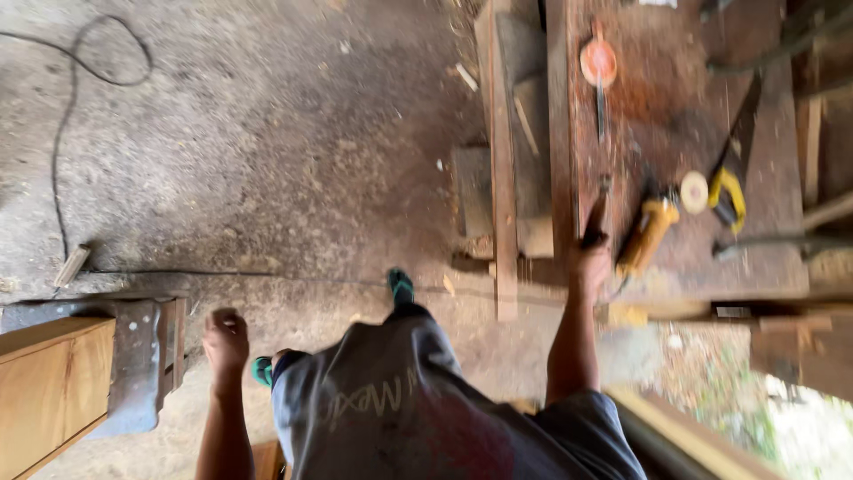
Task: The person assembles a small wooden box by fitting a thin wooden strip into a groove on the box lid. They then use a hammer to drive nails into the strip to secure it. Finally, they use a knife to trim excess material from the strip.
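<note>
Right hand [590, 264]: fingers wrapped round the dark handle of a slim tool [596, 218], which points away from the body and rests over the workbench [675, 116]. Tool's working end blurred; kind cannot be told.

Left hand [226, 340]: loosely curled into a fist, empty, hanging free above the floor [267, 151], well apart from the right hand.

Just beside the right hand, to its right, lies a yellow power tool [647, 236] on the bench top. Near it a pale round disc [694, 192] and a yellow-handled saw [730, 191]. Farther up the bench, an orange round-headed tool [598, 64]. Bench surface reddish, dusted with sawdust.

Left of the bench, rough wooden planks [504, 160] lie along its edge. A black cable [67, 107] loops across the dirt floor. A wooden cabinet [53, 382] sits near the left hand, lower left. Green shoe [400, 284] visible below the grey shirt [391, 409].
</note>
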